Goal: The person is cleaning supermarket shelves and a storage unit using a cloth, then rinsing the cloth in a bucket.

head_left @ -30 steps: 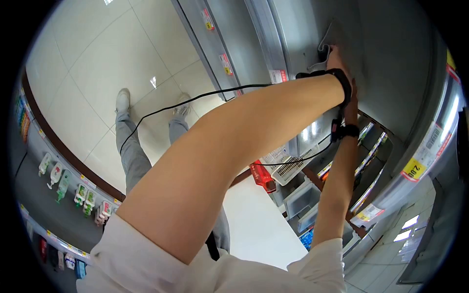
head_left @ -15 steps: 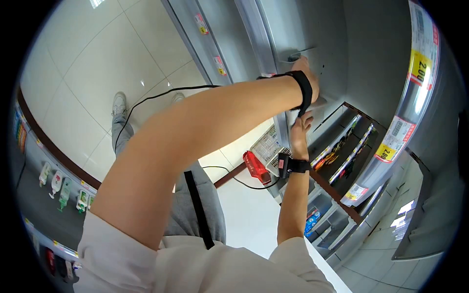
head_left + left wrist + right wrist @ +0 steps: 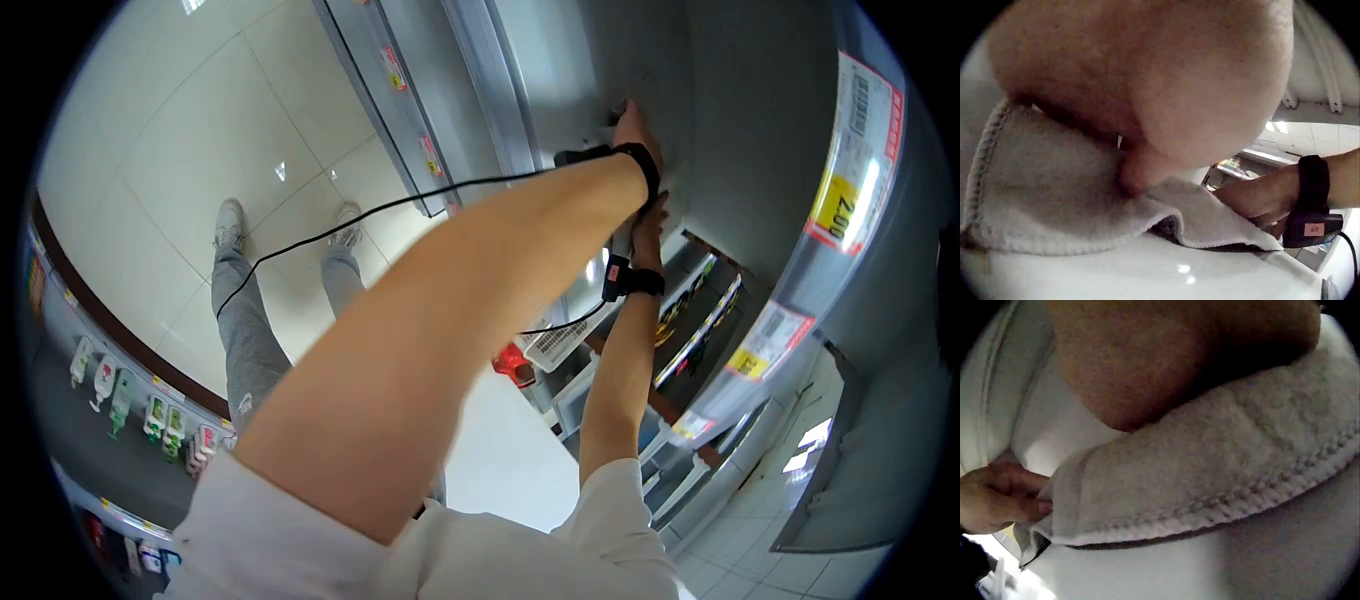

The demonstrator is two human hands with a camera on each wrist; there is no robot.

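A pale grey cloth [image 3: 1054, 187] with a stitched edge lies on the smooth grey shelf board [image 3: 560, 70]. My left hand [image 3: 637, 132] grips the cloth, its thumb [image 3: 1135, 178] pressed against the fabric. In the right wrist view that left hand [image 3: 1000, 497] pinches the cloth's far end. Just behind it, nearer my body, my right hand [image 3: 648, 235] lies at the other end of the cloth. Seen close up, the right hand [image 3: 1129, 369] overlaps the cloth [image 3: 1210, 472]; its fingers are hidden, and I cannot tell whether they grip.
A curved shelf edge with price labels [image 3: 855, 150] runs along the right. Below my hands stand a white slatted basket [image 3: 555, 345] and a red package [image 3: 513, 366]. A black cable [image 3: 400, 205] trails from my left wrist. Pump bottles [image 3: 105, 380] line a shelf at left.
Both hands moved back toward my body along the shelf, then slightly forward again. The right hand's fingers, spread half a second ago, are now mostly hidden. The head view has shifted.
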